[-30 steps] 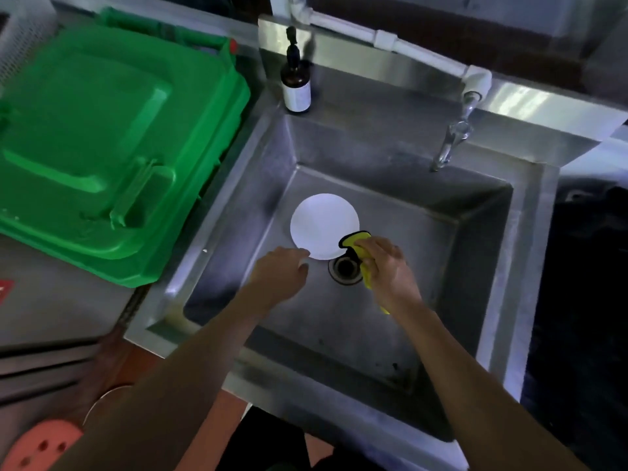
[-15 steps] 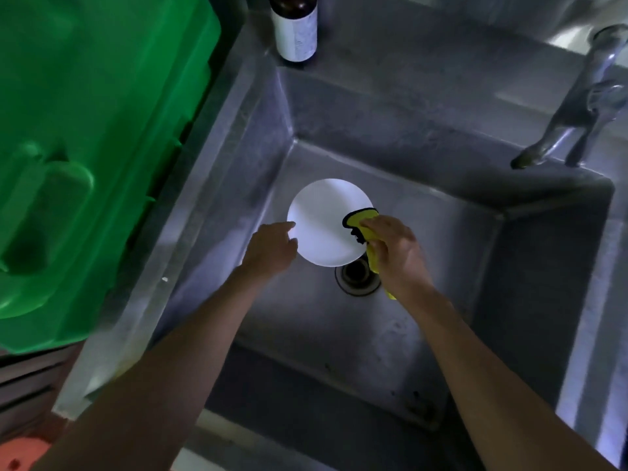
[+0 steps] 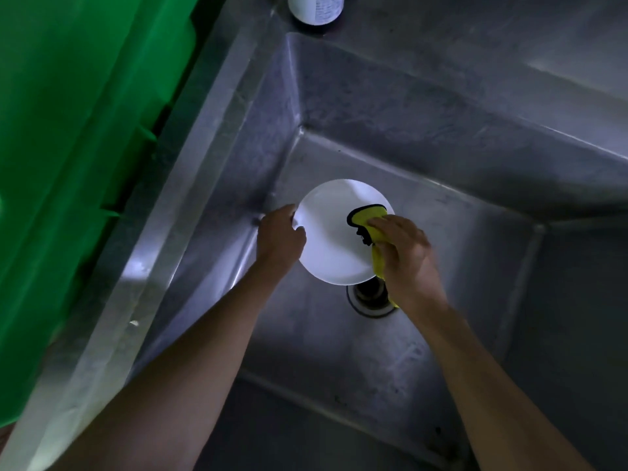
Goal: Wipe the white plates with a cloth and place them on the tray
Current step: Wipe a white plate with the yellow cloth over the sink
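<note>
A white plate [image 3: 331, 232] sits low in the steel sink [image 3: 424, 158], near the middle of the frame, its lower edge just above the round drain [image 3: 370, 299]. The left hand [image 3: 279, 237] holds the plate by its left rim, fingers curled around the edge, which looks meant to keep the plate from sliding or spinning while it is rubbed. Whether the plate is lifted off the sink floor or resting on it cannot be told from this angle. The right hand [image 3: 406, 254] grips a yellow cloth [image 3: 368, 220] with a dark border, bunched under the fingers and pressed onto the right side of the plate's face; a tail of the cloth hangs down below the palm toward the drain. Holding the work over the basin makes sense, since any drips would fall into the sink and not onto the counter. Judging by this, the wiping step is in hand and the plate has not yet gone to a tray; no tray shows anywhere in the frame. A large green bin [image 3: 68, 164] fills the left side of the frame, beside the sink's rim, and the bottom of a bottle [image 3: 316, 8] stands on the ledge at the top centre, well apart from both hands.
</note>
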A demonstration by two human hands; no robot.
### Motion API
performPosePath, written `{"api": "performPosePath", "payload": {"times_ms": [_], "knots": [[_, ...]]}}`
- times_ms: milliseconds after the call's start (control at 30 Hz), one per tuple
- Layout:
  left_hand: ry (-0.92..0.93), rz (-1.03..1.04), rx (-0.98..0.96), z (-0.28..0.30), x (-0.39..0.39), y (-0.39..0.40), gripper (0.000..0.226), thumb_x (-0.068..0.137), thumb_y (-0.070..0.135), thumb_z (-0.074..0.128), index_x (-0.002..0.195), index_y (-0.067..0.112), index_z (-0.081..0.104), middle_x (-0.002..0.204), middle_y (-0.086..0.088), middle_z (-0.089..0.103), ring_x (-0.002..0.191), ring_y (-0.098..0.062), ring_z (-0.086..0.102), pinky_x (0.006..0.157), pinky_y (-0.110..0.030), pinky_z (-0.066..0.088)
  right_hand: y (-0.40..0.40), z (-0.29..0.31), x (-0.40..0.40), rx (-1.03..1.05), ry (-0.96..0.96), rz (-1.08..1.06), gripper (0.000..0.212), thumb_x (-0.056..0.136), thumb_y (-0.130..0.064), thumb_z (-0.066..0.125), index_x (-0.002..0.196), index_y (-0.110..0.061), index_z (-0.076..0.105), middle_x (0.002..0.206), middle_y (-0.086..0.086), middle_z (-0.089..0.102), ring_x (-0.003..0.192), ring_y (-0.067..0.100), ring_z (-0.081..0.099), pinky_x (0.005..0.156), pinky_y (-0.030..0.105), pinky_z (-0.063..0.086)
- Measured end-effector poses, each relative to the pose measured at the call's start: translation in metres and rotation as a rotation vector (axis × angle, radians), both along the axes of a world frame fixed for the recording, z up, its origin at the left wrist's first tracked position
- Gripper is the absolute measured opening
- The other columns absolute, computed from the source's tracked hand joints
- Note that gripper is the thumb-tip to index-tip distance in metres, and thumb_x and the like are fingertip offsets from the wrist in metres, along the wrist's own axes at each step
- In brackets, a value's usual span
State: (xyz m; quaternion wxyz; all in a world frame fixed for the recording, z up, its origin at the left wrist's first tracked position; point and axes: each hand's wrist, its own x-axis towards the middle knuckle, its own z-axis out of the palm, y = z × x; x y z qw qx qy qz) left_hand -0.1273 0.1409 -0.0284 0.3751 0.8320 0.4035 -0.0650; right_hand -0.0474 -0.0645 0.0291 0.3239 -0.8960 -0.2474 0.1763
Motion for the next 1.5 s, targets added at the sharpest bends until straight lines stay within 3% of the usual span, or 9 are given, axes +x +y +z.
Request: {"api": "performPosePath", "payload": {"times_ms": [200, 333, 500, 633, 967, 1100, 1267, 1367, 1500], "knots": [[0.006, 0.109, -0.049, -0.013, 0.003, -0.003, 0.032, 0.081, 0.008, 0.072, 0.113, 0.014, 0.070, 0.105, -0.006, 0.071, 0.092, -0.023, 0.067, 0.078, -0.034, 0.055, -0.001, -0.008, -0.011, -0.019, -0.005, -0.013, 0.044, 0.085, -0.012, 0.049, 0.124, -0.014, 0.070, 0.130, 0.009, 0.063, 0.109, 0.040, 0.058, 0.093, 0.052, 0.051], [0.018, 0.160, -0.071, -0.013, 0.009, -0.002, 0.038, 0.079, 0.014, 0.083, 0.113, 0.013, 0.065, 0.110, -0.004, 0.070, 0.096, -0.023, 0.067, 0.081, -0.039, 0.058, -0.001, -0.009, -0.014, -0.014, 0.004, -0.017, 0.044, 0.087, -0.015, 0.047, 0.125, -0.013, 0.069, 0.130, 0.009, 0.063, 0.109, 0.039, 0.059, 0.093, 0.051, 0.051], [0.063, 0.224, -0.114, -0.019, 0.010, -0.001, 0.035, 0.080, 0.012, 0.082, 0.106, 0.017, 0.059, 0.113, -0.005, 0.068, 0.103, -0.027, 0.065, 0.087, -0.044, 0.057, -0.007, -0.008, -0.017, 0.009, 0.017, -0.021, 0.043, 0.088, -0.010, 0.048, 0.125, -0.013, 0.068, 0.129, 0.009, 0.064, 0.112, 0.037, 0.058, 0.095, 0.050, 0.050], [0.054, 0.236, -0.172, -0.023, 0.002, -0.001, 0.033, 0.081, 0.009, 0.081, 0.111, 0.011, 0.067, 0.111, -0.009, 0.072, 0.102, -0.029, 0.067, 0.089, -0.044, 0.057, -0.016, -0.009, -0.020, 0.018, 0.046, -0.034, 0.042, 0.089, -0.002, 0.051, 0.126, -0.014, 0.068, 0.129, 0.008, 0.063, 0.114, 0.036, 0.058, 0.096, 0.049, 0.049], [-0.015, 0.299, -0.250, 0.001, -0.023, -0.020, 0.030, 0.079, 0.005, 0.077, 0.107, 0.011, 0.066, 0.105, -0.006, 0.071, 0.094, -0.025, 0.067, 0.080, -0.039, 0.058, -0.044, 0.014, -0.036, 0.026, 0.065, -0.065, 0.048, 0.087, 0.005, 0.051, 0.127, -0.016, 0.067, 0.128, 0.006, 0.063, 0.111, 0.033, 0.060, 0.093, 0.048, 0.051], [-0.023, 0.378, -0.444, 0.021, -0.031, -0.038, 0.031, 0.089, 0.003, 0.066, 0.114, 0.014, 0.053, 0.123, -0.009, 0.063, 0.108, -0.030, 0.062, 0.080, -0.048, 0.061, -0.054, 0.028, -0.045, 0.004, 0.102, -0.084, 0.050, 0.087, 0.006, 0.050, 0.128, -0.019, 0.066, 0.129, 0.005, 0.061, 0.111, 0.032, 0.059, 0.091, 0.047, 0.051], [-0.074, 0.479, -0.630, 0.053, -0.040, -0.060, 0.040, 0.087, -0.004, 0.062, 0.122, 0.009, 0.051, 0.122, -0.007, 0.058, 0.109, -0.031, 0.062, 0.062, -0.038, 0.061, -0.063, 0.051, -0.058, 0.017, 0.107, -0.097, 0.052, 0.084, 0.006, 0.050, 0.126, -0.019, 0.067, 0.124, 0.004, 0.063, 0.107, 0.029, 0.059, 0.089, 0.045, 0.051], [-0.107, 0.476, -0.635, 0.072, -0.041, -0.073, 0.041, 0.083, -0.007, 0.061, 0.117, 0.015, 0.055, 0.108, 0.003, 0.060, 0.103, -0.028, 0.063, 0.054, -0.033, 0.059, -0.069, 0.065, -0.066, 0.021, 0.133, -0.096, 0.051, 0.086, 0.002, 0.048, 0.128, -0.021, 0.066, 0.124, 0.004, 0.062, 0.105, 0.031, 0.059, 0.086, 0.047, 0.053], [-0.139, 0.527, -0.651, 0.097, -0.043, -0.091, 0.043, 0.078, -0.013, 0.055, 0.093, 0.025, 0.071, 0.102, -0.001, 0.071, 0.095, -0.028, 0.067, 0.053, -0.032, 0.059, -0.078, 0.087, -0.072, 0.040, 0.159, -0.115, 0.048, 0.089, -0.008, 0.043, 0.128, -0.024, 0.066, 0.124, 0.003, 0.062, 0.103, 0.031, 0.061, 0.085, 0.049, 0.054]]}}
